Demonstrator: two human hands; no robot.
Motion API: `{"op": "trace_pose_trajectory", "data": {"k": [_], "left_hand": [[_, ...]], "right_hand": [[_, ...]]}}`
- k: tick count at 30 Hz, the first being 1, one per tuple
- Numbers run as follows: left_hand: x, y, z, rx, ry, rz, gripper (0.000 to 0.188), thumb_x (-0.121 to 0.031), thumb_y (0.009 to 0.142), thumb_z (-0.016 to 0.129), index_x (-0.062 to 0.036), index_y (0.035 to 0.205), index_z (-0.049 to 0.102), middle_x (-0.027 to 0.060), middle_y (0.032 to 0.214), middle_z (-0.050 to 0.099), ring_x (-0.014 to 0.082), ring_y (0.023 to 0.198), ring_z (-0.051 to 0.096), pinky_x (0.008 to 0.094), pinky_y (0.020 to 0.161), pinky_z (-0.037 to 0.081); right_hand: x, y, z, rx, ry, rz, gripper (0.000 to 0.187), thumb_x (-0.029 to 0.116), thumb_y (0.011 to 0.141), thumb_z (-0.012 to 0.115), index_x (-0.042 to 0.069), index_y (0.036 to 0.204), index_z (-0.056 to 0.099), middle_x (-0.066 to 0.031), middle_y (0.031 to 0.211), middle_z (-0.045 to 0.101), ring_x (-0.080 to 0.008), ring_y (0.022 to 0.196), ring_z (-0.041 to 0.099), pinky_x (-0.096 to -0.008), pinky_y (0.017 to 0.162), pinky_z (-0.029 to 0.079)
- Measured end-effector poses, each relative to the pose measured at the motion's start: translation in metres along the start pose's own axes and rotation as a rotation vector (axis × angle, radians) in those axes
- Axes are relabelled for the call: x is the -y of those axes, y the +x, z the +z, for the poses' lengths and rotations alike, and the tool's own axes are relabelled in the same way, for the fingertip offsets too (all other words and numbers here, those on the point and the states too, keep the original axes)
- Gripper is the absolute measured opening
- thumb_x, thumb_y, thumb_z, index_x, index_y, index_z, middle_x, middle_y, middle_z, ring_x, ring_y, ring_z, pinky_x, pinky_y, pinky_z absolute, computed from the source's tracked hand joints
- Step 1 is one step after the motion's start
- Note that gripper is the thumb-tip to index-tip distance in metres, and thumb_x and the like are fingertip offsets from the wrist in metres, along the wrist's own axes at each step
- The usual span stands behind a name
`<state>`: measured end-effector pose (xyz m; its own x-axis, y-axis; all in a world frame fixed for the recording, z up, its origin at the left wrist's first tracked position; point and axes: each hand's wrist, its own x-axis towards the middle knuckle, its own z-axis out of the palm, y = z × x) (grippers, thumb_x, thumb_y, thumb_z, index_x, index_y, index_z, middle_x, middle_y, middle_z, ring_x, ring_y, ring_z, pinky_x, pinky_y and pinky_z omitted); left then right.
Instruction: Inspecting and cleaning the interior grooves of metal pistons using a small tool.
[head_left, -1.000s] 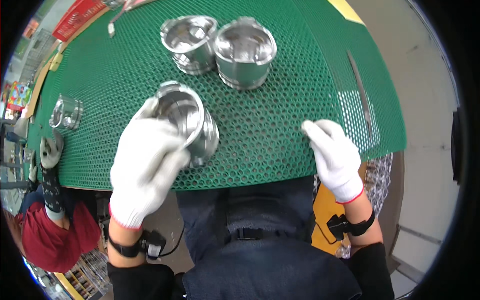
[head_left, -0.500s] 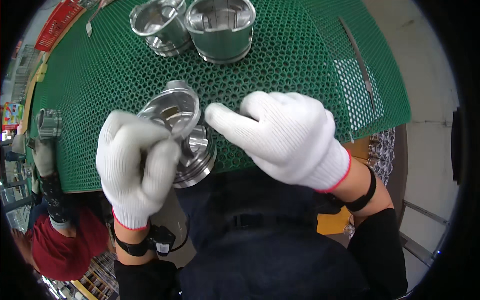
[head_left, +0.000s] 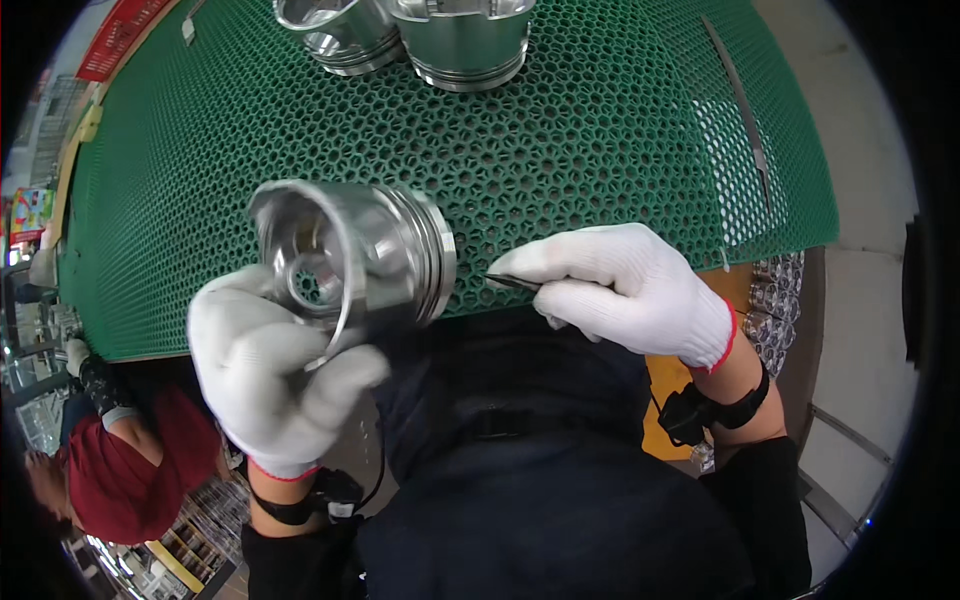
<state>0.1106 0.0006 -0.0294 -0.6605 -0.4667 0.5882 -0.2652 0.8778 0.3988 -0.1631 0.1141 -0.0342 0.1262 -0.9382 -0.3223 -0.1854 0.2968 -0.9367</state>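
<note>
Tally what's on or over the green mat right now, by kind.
Metal pistons: 3, one held in the left hand at, two standing at the far edge
Thin dark piece pinched in the right hand: 1
Green honeycomb mat: 1
Total: 5

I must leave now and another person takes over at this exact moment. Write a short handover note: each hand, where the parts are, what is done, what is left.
Left hand: gloved, grips a shiny metal piston, lifted off the green honeycomb mat and turned on its side, open skirt toward the camera.
Right hand: gloved, pinches a thin dark ring piece beside the piston's grooved crown; not touching it.
Other parts: two more pistons stand at the far edge of the mat.
Done: piston picked up, thin piece in the fingers.
Left: it looks as if the piece still has to go onto the piston; whether the grooves are already filled cannot be told.
</note>
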Motion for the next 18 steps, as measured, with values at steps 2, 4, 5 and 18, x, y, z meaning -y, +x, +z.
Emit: {"op": "trace_pose_trajectory", "data": {"k": [2, 4, 5, 18], "left_hand": [[-0.025, 0.011, 0.001, 0.128, 0.119, 0.117, 0.040, -0.046, 0.076, 0.082, -0.0114, 0.084, 0.065, 0.0027, 0.077, 0.051, 0.0246, 0.076, 0.059, 0.0397, 0.070, 0.049], [-0.034, 0.018, 0.004, 0.087, -0.019, 0.156, 0.043, -0.050, 0.082, 0.076, -0.0081, 0.089, 0.069, 0.0029, 0.079, 0.053, 0.0254, 0.075, 0.059, 0.0430, 0.076, 0.053], [-0.023, 0.025, -0.011, 0.237, -0.014, 0.063, 0.050, -0.054, 0.086, 0.070, -0.0045, 0.090, 0.069, 0.0095, 0.093, 0.060, 0.0318, 0.088, 0.063, 0.0484, 0.085, 0.054], [0.019, 0.050, 0.025, 0.057, 0.036, 0.091, 0.022, -0.017, 0.079, 0.076, -0.0051, 0.095, 0.068, 0.0105, 0.089, 0.060, 0.0313, 0.087, 0.059, 0.0453, 0.082, 0.051]], "right_hand": [[-0.007, -0.002, -0.001, -0.007, -0.121, -0.127, 0.031, 0.013, 0.094, 0.062, 0.005, 0.123, 0.069, -0.0044, 0.090, 0.073, -0.0081, 0.072, 0.065, -0.0249, 0.070, 0.054], [-0.003, -0.006, -0.004, 0.012, 0.039, -0.052, 0.032, 0.013, 0.094, 0.062, 0.004, 0.124, 0.069, -0.0047, 0.089, 0.072, -0.0069, 0.068, 0.063, -0.0231, 0.064, 0.052], [-0.003, -0.009, -0.008, 0.018, 0.201, 0.038, 0.033, 0.013, 0.095, 0.061, 0.004, 0.125, 0.068, -0.0049, 0.088, 0.072, -0.0058, 0.063, 0.061, -0.0213, 0.059, 0.050], [0.009, 0.039, -0.001, -0.457, -1.165, -0.649, 0.033, 0.012, 0.081, 0.063, 0.016, 0.113, 0.065, -0.0018, 0.067, 0.052, -0.0187, 0.057, 0.062, -0.0315, 0.048, 0.050]]}}
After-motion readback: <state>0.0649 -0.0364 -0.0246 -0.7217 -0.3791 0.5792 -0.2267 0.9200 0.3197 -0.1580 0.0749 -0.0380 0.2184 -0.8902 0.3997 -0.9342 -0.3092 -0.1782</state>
